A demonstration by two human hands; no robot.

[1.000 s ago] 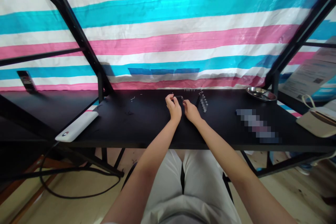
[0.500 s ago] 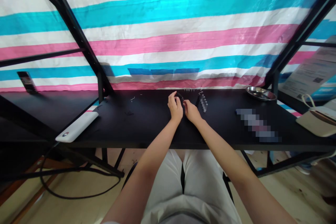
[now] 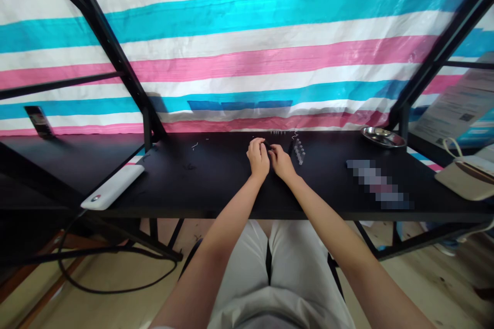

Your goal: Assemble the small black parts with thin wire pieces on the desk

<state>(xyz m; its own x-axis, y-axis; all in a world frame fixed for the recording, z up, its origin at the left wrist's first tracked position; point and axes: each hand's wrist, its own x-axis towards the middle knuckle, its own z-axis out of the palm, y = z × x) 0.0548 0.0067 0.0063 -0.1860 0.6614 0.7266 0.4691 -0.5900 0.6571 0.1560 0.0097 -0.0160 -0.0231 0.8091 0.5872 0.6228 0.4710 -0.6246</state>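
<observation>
Item: small black piece
Visible part: only a short dark stub, showing between the fingertips
Hidden part: the rest, covered by the fingers
Exact shape: too small and too covered to tell
Hold: pinched from both sides by the left hand and the right hand, fingertips close together around it
Tilt: cannot be told from this view
Place: above the far half of the black table, near its back edge, about midway along
Contact with tabletop: cannot be told

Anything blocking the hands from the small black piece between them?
Nothing visible: the left hand and right hand are on the small black piece. The row of small ribbed parts stands apart, to the right.
</observation>
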